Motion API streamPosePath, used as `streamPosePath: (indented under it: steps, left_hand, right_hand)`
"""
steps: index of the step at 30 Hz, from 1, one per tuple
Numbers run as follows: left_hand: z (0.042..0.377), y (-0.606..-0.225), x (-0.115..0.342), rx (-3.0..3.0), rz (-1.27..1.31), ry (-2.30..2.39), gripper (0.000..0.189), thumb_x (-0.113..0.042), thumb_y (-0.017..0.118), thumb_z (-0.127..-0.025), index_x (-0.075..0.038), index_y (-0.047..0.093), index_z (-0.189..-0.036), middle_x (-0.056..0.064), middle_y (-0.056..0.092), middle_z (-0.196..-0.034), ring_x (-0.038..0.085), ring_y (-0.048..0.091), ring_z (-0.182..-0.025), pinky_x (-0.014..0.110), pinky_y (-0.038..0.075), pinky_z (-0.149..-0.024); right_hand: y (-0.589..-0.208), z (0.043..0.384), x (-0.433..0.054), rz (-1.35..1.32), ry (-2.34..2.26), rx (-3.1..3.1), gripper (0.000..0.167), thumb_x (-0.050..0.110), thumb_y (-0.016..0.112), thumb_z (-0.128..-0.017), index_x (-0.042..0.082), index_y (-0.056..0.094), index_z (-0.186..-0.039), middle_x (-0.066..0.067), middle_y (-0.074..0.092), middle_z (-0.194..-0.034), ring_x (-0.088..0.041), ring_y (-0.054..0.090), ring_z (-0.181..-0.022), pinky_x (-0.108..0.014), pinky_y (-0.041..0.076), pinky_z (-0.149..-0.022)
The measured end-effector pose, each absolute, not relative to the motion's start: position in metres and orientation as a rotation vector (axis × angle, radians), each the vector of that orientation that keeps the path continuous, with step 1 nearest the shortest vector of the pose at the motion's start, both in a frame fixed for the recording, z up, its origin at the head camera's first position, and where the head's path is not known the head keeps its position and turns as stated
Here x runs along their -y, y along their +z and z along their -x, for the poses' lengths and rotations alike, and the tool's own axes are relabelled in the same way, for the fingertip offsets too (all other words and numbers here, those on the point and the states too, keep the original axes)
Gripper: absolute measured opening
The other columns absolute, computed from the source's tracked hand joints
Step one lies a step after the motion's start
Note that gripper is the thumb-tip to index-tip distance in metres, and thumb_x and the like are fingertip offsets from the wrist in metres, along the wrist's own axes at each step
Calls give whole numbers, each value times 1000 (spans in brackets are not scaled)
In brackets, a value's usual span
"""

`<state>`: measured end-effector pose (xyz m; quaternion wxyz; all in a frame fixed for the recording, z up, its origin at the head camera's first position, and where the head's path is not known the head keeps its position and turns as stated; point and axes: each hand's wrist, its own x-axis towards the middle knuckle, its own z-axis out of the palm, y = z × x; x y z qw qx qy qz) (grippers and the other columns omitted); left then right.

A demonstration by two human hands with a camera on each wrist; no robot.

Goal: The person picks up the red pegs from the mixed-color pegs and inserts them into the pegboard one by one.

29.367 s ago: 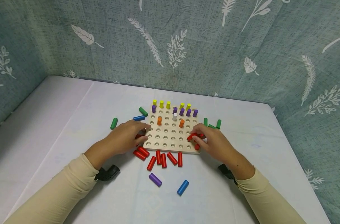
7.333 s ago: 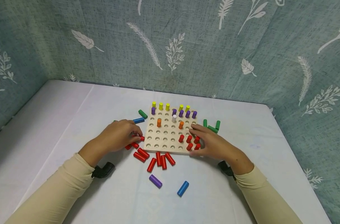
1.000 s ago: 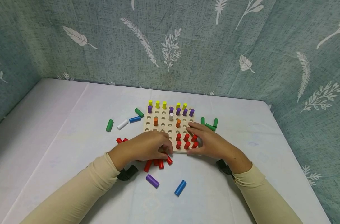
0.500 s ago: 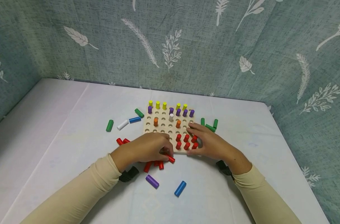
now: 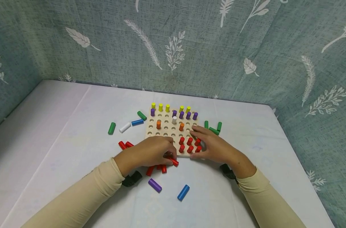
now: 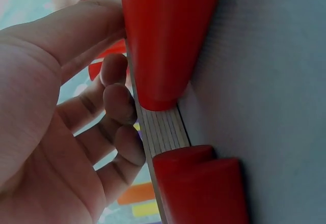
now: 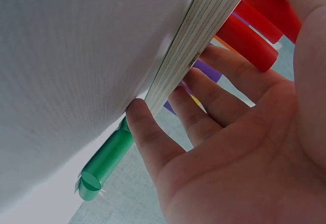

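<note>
A wooden pegboard (image 5: 162, 131) lies on the table with coloured pegs upright in some holes. At its front edge my left hand (image 5: 151, 151) pinches a red peg (image 5: 174, 161), whose end shows past the thumb. The same red peg (image 6: 163, 46) looms large in the left wrist view; the index fingertip is hidden there. Several upright red pegs (image 5: 182, 148) fill the front right corner. My right hand (image 5: 214, 143) rests with spread, extended fingers around that corner, and in the right wrist view its fingertips touch the board's side (image 7: 188, 40).
Loose red pegs (image 5: 150, 170) lie in front of and left of the board, partly under the left hand. A purple peg (image 5: 155, 185) and a blue peg (image 5: 183, 193) lie nearer. Green pegs (image 5: 214, 130) are at the right; a white peg (image 5: 125, 127) lies left.
Over the longer span, more red pegs stand in the front right corner. My left hand has moved from the board's left side to its front edge. Lately the pinched red peg shifted slightly right.
</note>
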<state>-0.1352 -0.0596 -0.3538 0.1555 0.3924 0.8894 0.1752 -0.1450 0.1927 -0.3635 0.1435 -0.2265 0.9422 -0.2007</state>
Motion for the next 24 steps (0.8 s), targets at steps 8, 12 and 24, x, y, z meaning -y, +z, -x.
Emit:
streamPosePath:
  steps: [8,12,24]
  left_hand:
    - [136,-353,60,-2536,-1138,516,16,-33,80,-86,-28,77,-100,-9,61,-96,5,56,-85,22,52,-78]
    - [136,-350,61,-2528,-1133,558,13,-30,79,-87,-26,77,-99,-9,62,-93,6,57,-82,21,51,-75]
    - [141,-342,63,-2514,-1002,695,15,-27,79,-87,-24,73,-101,-12,63,-87,7,57,-73,21,51,-65]
  right_hand:
    - [-364,145,-193,653,-577,-2721,90,46,84,-77,13,44,-151,-6,29,-164,-31,25,-153,-53,33,-118]
    - [-364,145,-193,651,-587,-2716,90,45,85,-77,13,44,-151,-6,29,-164,-31,25,-153,-52,32,-118]
    - [-367,145,-194,647,-583,-2722,90,44,85,-76,13,45,-151,-5,29,-164,-31,25,-153,-53,34,-117]
